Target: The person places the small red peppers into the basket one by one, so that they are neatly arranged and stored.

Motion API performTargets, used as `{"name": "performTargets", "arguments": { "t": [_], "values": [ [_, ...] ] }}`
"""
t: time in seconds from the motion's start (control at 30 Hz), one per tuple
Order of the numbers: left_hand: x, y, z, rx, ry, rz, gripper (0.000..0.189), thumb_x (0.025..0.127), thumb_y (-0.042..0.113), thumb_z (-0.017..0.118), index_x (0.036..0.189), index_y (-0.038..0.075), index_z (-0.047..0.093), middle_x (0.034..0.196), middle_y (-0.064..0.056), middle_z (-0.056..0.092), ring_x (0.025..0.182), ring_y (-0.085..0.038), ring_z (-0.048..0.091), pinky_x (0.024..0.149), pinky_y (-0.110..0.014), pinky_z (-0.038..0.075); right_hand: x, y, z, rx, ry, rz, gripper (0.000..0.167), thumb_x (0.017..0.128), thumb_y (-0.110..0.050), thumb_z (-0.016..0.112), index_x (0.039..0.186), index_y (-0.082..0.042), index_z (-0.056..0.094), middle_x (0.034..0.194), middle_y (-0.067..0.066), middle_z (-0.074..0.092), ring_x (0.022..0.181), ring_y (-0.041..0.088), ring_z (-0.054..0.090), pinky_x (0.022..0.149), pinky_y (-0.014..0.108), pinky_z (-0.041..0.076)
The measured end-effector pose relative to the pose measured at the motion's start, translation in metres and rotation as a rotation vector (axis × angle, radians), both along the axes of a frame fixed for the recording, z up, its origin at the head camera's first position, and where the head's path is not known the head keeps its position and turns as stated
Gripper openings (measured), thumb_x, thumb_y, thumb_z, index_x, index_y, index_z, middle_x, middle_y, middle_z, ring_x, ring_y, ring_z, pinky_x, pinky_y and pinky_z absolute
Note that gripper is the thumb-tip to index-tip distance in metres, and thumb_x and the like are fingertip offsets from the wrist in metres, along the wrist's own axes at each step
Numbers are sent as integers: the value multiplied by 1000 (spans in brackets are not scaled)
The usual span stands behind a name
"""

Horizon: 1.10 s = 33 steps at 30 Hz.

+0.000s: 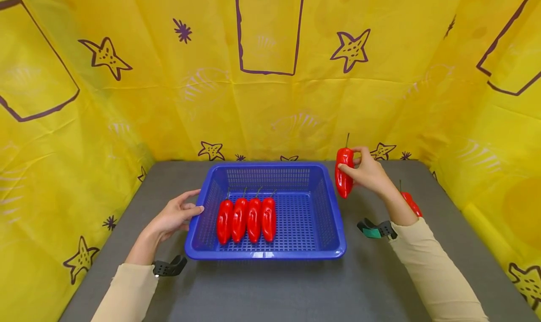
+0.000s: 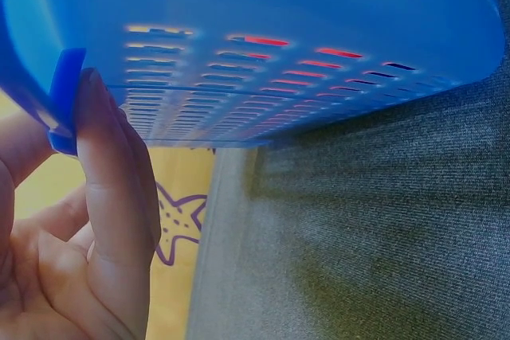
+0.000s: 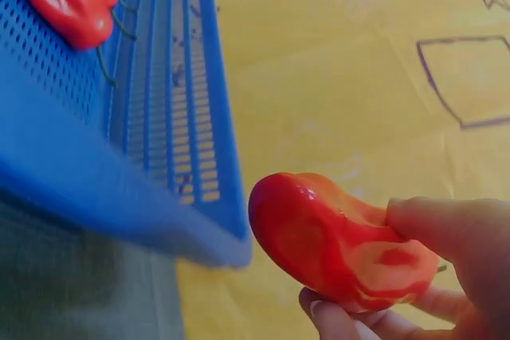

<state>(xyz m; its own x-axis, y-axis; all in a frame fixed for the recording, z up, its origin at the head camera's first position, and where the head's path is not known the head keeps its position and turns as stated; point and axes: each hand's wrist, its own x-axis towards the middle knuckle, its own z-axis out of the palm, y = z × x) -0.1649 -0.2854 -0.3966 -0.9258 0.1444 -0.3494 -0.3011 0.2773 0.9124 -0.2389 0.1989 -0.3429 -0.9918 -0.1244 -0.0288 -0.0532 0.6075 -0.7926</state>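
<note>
My right hand (image 1: 367, 172) pinches a glossy red chili pepper (image 1: 344, 172) between thumb and fingers, its green stem pointing up, just off the right rim of the blue plastic basket (image 1: 266, 255). In the right wrist view the pepper (image 3: 335, 236) hangs beside the basket's corner, apart from it. My left hand (image 1: 177, 213) grips the basket's left rim; the left wrist view has its fingers (image 2: 111, 173) against the rim from outside. Several red peppers (image 1: 254, 220) lie in a row in the basket's left half, stems toward the back.
Another red pepper (image 1: 411, 203) lies on the grey table (image 1: 270, 289) to the right, partly hidden behind my right forearm. Yellow patterned cloth (image 1: 270, 115) closes off the back and both sides.
</note>
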Motion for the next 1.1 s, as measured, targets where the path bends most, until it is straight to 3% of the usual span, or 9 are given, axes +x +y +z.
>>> {"name": "performTargets", "arguments": {
  "t": [0.43, 0.77, 1.1],
  "values": [
    [-1, 0, -2, 7, 2, 1, 72, 88, 21, 62, 146, 12, 19, 96, -15, 64, 78, -28, 67, 69, -47, 55, -4, -49, 2, 35, -29, 107, 67, 85, -25, 65, 134, -2, 25, 114, 27, 56, 82, 33, 66, 56, 35, 57],
    [0, 0, -1, 6, -5, -2, 73, 88, 22, 62, 146, 13, 18, 98, -16, 64, 79, -29, 67, 69, -47, 55, -6, -77, -9, 80, -48, 144, 62, 85, -22, 65, 130, 0, 29, 116, 25, 54, 74, 28, 67, 57, 37, 57],
    [-1, 0, 0, 4, 2, -4, 74, 88, 22, 63, 146, 12, 19, 98, -16, 64, 78, -29, 67, 69, -47, 55, -6, -99, -22, 166, -82, 233, 63, 85, -20, 64, 133, 2, 30, 103, 23, 56, 67, 23, 66, 59, 39, 57]
  ]
}}
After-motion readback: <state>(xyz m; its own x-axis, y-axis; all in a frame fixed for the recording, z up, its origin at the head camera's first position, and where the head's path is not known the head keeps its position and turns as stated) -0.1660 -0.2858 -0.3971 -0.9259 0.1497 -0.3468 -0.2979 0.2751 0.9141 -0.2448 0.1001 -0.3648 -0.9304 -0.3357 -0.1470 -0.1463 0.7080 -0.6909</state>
